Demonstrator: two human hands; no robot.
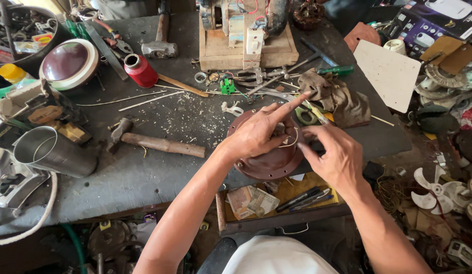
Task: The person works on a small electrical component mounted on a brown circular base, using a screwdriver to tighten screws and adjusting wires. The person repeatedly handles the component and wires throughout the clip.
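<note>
Round brown cover (269,162) lies at the bench's (144,175) near edge, centre-right, w/ both hands on top of it. A thin wire loop (291,141) sits on the cover's upper right, between the hands.

Left hand (258,133) rests over the cover's upper left part, index finger stretched out toward upper right, other fingers curled down near the wire; whether they pinch it can't be told. Right hand (335,155) is at the cover's right rim, thumb and fingertips drawn together at the wire side; grip itself hidden, can't tell what's clamped.

Just beyond the hands: scissors (279,94), a tape roll (306,116), a brown rag (337,96). Left of the cover, apart from it, a hammer (154,142) lies flat; further left a metal can (50,151) on its side. Far side: red spool (140,70), second hammer (160,43), wooden block w/ motor (246,35). Below the cover, a drawer w/ pens (307,199) and banknotes (252,200). White board (388,73) at right.
</note>
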